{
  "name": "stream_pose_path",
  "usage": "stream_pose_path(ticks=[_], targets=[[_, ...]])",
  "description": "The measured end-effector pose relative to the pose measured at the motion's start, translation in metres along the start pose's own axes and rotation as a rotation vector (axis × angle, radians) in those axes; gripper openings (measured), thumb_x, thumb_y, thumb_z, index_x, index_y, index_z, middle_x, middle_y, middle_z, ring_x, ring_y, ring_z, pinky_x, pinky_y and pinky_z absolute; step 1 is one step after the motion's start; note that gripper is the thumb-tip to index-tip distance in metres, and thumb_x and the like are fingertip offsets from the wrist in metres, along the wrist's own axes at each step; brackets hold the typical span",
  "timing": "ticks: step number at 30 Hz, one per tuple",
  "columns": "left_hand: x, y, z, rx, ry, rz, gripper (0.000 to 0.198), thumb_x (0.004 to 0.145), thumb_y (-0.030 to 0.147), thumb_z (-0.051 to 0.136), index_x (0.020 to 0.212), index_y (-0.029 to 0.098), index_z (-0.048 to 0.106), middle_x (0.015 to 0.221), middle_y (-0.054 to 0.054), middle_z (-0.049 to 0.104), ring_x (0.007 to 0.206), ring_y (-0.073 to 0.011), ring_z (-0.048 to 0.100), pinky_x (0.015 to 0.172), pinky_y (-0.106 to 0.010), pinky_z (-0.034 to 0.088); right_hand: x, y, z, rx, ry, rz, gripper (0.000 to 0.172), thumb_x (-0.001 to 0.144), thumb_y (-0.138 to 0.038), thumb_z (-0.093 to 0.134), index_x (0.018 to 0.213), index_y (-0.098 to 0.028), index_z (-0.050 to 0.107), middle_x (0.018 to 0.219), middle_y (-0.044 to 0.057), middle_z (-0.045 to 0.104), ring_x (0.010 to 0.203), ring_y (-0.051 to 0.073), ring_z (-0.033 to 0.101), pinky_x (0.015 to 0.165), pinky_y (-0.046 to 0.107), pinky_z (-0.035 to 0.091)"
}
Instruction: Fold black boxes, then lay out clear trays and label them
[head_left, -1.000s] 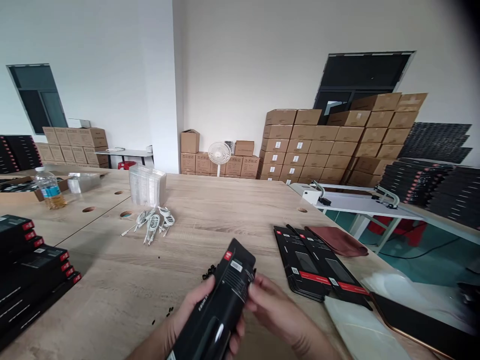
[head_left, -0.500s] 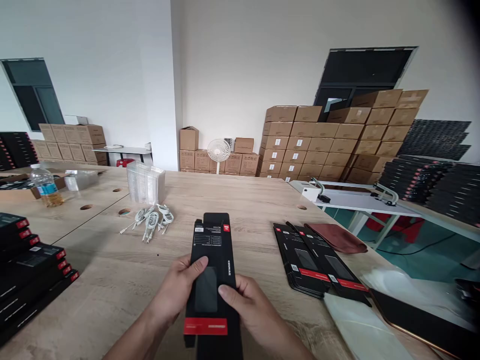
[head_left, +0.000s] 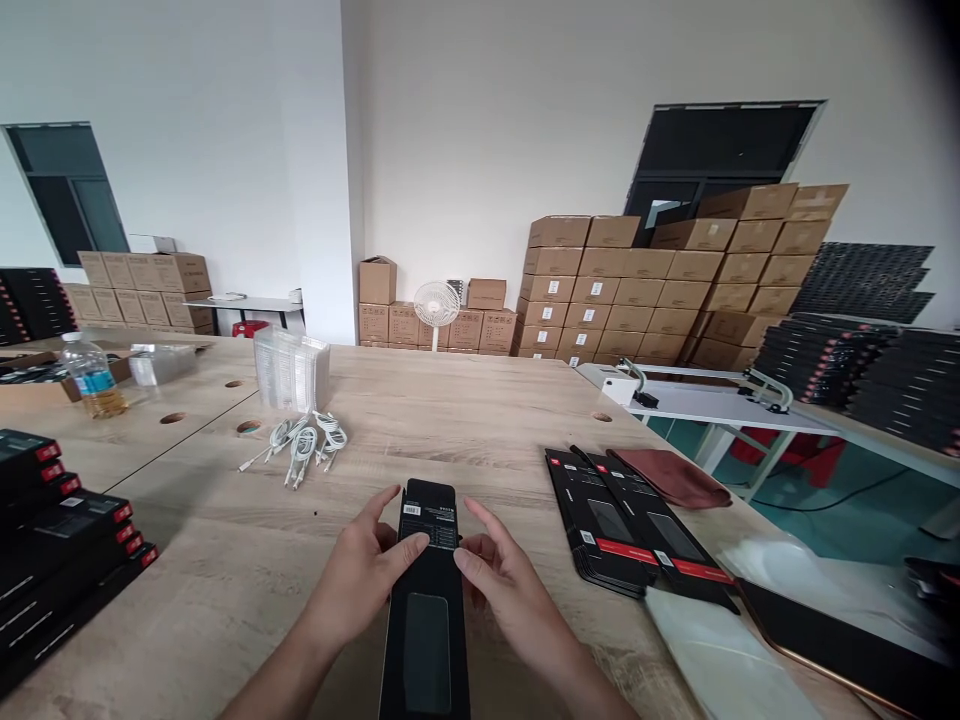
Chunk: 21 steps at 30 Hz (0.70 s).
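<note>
A long black carton [head_left: 427, 580] with a clear window, white print and a barcode label lies between my hands, its flap pointing away from me. My left hand [head_left: 364, 565] grips its left edge, thumb on the printed face and forefinger stretched along the side. On the opposite edge, my right hand [head_left: 510, 580] presses its thumb near the print, forefinger raised beside the flap. The carton's near end runs out of view. To the right lie flat black cartons [head_left: 607, 520] with red bands. Beyond my left hand sits a bunch of white cables [head_left: 301, 445].
Stacked black boxes [head_left: 67, 540] stand at the left. Clear plastic trays [head_left: 291, 370] and a bottle [head_left: 94, 378] are farther back. A brown cloth [head_left: 671, 475], plastic bags [head_left: 724, 650] and a dark panel [head_left: 847, 640] lie at the right. Brown cartons [head_left: 622, 280] line the wall.
The carton has turned and now looks squared out, its red band no longer showing. Both hands have shifted up along it toward the flap end, with the forefingers extended.
</note>
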<state>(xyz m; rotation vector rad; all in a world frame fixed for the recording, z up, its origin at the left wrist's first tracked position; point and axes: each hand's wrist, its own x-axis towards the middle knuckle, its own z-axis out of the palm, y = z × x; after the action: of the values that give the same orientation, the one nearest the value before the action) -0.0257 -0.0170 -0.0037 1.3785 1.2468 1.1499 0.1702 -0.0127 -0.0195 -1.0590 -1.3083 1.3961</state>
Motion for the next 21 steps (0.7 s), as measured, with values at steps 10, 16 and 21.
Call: stream_pose_path(ticks=[10,16,21], targets=[[-0.006,0.006,0.012,-0.274,-0.186,0.066,0.031,0.088,0.046,0.053,0.104,0.02,0.055,0.078,0.002,0.059,0.068,-0.0106,0.052,0.062,-0.023,0.042,-0.002,-0.005,0.011,0.054,-0.081,0.032,0.023,0.077,-0.03,0.055,0.097,-0.022,0.06,0.061,-0.006,0.053,0.047,0.011,0.049,0.042,0.022,0.035],[-0.012,0.009,0.014,-0.212,-0.312,0.102,0.027,0.091,0.044,0.049,0.101,0.021,0.056,0.087,0.001,0.061,0.078,-0.012,0.052,0.074,-0.026,0.042,0.004,-0.005,-0.002,0.048,0.115,-0.064,0.035,0.081,-0.051,0.063,0.098,-0.021,0.066,0.069,-0.002,0.062,0.061,0.014,0.055,0.056,0.025,0.043],[-0.013,0.008,0.013,-0.181,-0.384,0.121,0.028,0.09,0.044,0.051,0.102,0.019,0.057,0.086,0.001,0.057,0.076,-0.0112,0.048,0.069,-0.025,0.039,0.005,-0.009,-0.012,-0.027,0.036,-0.122,0.034,0.071,-0.047,0.076,0.089,-0.019,0.074,0.087,0.005,0.071,0.084,0.022,0.061,0.077,0.032,0.046]])
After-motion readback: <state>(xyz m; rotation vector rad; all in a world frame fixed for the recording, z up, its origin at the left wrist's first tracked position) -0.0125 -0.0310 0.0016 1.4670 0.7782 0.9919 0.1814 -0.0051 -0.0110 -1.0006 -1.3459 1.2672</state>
